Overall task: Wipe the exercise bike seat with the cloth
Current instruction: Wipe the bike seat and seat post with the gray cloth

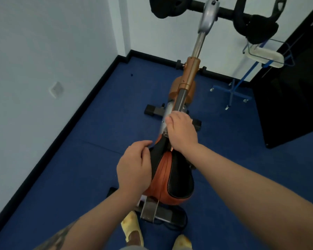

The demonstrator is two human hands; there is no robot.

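The exercise bike seat [172,177] is orange with black panels and lies lengthwise just below me, nose pointing away. My left hand [134,166] rests on its left side, fingers curled over the edge near the nose. My right hand [182,132] lies palm down over the nose of the seat, fingers bent. A small crumpled grey bit of cloth [165,133] peeks out under its thumb side; the rest is hidden by the hand.
The bike's silver and orange post [190,73] runs up to black handlebars [249,18]. White walls stand to the left and behind. A black cabinet [287,98] and a blue wheeled stand [233,94] are at the right. My yellow slippers [132,226] stand on blue carpet.
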